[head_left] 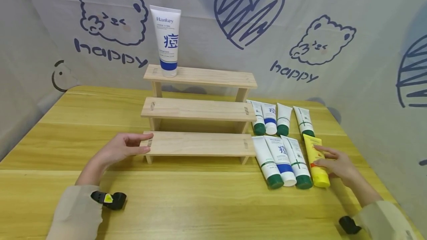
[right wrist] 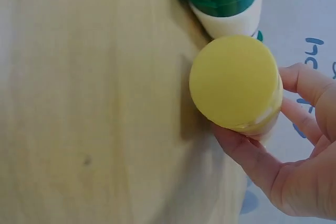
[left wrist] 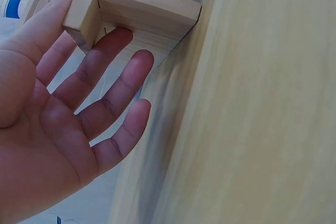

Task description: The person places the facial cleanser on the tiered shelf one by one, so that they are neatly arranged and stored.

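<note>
Head view: The yellow tube (head_left: 312, 155) lies to the right of the wooden rack (head_left: 200, 144), at the outer end of the front row of tubes. The right hand (head_left: 341, 167) pinches it from the outer side, thumb and fingers on the tube body. The nearest green-capped tube (head_left: 297, 162) lies just beside it, on the side toward the rack. The left hand (head_left: 123, 148) pinches the left end of the rack's lowest shelf. A white tube with a blue band (head_left: 168, 38) stands upright on the rack's top shelf, at the left end. The tabletop (head_left: 207, 203) extends in front of the rack; its right edge runs beyond the right hand, on the side away from the rack.

Left wrist view: The thumb presses on the rack's shelf end. The other visible fingers are spread and bent beside the rack's leg (fingertip contact with the leg cannot be determined).

Right wrist view: The yellow tube's round cap faces the camera, with the thumb on one side and the fingers on another. Whether the tube touches its green-capped neighbour, or rests fully on the tabletop right of the rack, cannot be determined.
</note>
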{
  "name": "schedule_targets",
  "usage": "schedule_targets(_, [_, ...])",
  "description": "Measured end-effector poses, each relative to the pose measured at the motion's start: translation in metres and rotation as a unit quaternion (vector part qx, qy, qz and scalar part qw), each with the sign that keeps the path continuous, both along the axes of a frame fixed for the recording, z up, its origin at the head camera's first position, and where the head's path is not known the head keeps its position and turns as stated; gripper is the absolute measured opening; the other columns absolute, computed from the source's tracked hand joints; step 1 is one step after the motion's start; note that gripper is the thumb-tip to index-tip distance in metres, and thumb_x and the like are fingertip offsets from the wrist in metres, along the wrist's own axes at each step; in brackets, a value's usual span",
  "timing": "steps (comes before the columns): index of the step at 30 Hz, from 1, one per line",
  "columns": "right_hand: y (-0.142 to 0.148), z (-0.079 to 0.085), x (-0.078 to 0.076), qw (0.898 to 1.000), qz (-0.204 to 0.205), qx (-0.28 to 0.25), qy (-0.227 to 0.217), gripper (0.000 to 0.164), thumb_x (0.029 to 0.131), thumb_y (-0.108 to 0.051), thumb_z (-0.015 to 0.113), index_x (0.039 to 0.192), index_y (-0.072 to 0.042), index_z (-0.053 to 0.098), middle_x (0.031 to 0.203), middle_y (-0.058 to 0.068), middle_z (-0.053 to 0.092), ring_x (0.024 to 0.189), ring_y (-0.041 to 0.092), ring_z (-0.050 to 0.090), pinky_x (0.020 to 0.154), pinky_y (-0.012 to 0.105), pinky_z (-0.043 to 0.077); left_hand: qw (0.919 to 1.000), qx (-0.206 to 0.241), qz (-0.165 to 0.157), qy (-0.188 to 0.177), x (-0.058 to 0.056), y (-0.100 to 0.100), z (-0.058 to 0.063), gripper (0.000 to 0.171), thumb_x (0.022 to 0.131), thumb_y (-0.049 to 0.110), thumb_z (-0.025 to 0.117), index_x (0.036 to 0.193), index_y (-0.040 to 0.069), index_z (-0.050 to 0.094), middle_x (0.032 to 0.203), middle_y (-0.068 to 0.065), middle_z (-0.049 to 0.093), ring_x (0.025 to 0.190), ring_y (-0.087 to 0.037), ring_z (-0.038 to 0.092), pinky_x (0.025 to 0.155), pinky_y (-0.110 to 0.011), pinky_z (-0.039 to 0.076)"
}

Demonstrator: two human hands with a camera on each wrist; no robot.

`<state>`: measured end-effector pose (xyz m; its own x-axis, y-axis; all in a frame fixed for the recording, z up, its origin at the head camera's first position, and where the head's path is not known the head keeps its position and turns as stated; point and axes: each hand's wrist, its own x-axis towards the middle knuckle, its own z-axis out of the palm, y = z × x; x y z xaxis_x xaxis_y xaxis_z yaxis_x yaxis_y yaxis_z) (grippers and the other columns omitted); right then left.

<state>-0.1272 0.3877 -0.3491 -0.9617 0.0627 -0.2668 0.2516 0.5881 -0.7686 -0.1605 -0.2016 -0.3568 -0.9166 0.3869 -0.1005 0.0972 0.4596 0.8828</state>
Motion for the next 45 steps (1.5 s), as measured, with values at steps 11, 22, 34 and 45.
schedule_targets(11, [0.002, 0.014, -0.001, 0.997, -0.016, -0.063, 0.051, 0.063, 0.082, -0.018, 0.066, 0.138, -0.022, 0.036, 0.134, 0.038, 0.018, 0.08, 0.0, 0.052, 0.065, 0.037, 0.05, 0.9999, 0.004, -0.001, -0.009, -0.001, 0.0, 0.001, 0.059, 0.084, 0.033, 0.061, 0.131, 0.002, 0.043, 0.138, -0.025, 0.029, 0.122, -0.042, 0.029, 0.092, -0.05, 0.031])
schedule_targets(22, [-0.003, 0.021, -0.002, 0.995, -0.03, -0.058, 0.073, 0.071, 0.083, -0.018, 0.064, 0.142, -0.024, 0.025, 0.136, 0.038, 0.013, 0.11, 0.039, 0.037, 0.065, 0.035, 0.05, 1.0, 0.003, 0.004, -0.008, -0.002, -0.001, -0.001, 0.06, 0.084, 0.034, 0.062, 0.131, 0.002, 0.044, 0.138, -0.024, 0.03, 0.122, -0.041, 0.03, 0.092, -0.05, 0.032])
schedule_targets(34, [-0.015, 0.028, -0.009, 0.993, -0.029, -0.078, 0.088, 0.072, 0.084, -0.02, 0.064, 0.143, -0.025, 0.023, 0.136, 0.031, 0.016, 0.092, 0.015, 0.044, 0.065, 0.032, 0.05, 0.9999, 0.012, -0.002, 0.0, -0.001, -0.001, 0.0, 0.057, 0.085, 0.029, 0.061, 0.13, 0.0, 0.043, 0.138, -0.026, 0.029, 0.122, -0.042, 0.028, 0.092, -0.05, 0.031])
schedule_targets(45, [-0.033, 0.034, -0.015, 0.99, -0.008, -0.103, 0.098, 0.077, 0.083, -0.02, 0.065, 0.143, -0.035, 0.017, 0.141, 0.029, 0.008, 0.113, 0.039, 0.029, 0.065, 0.03, 0.049, 0.9999, 0.013, -0.005, 0.002, -0.001, -0.001, -0.002, 0.057, 0.085, 0.029, 0.061, 0.13, 0.0, 0.044, 0.138, -0.025, 0.029, 0.122, -0.042, 0.028, 0.092, -0.05, 0.032])
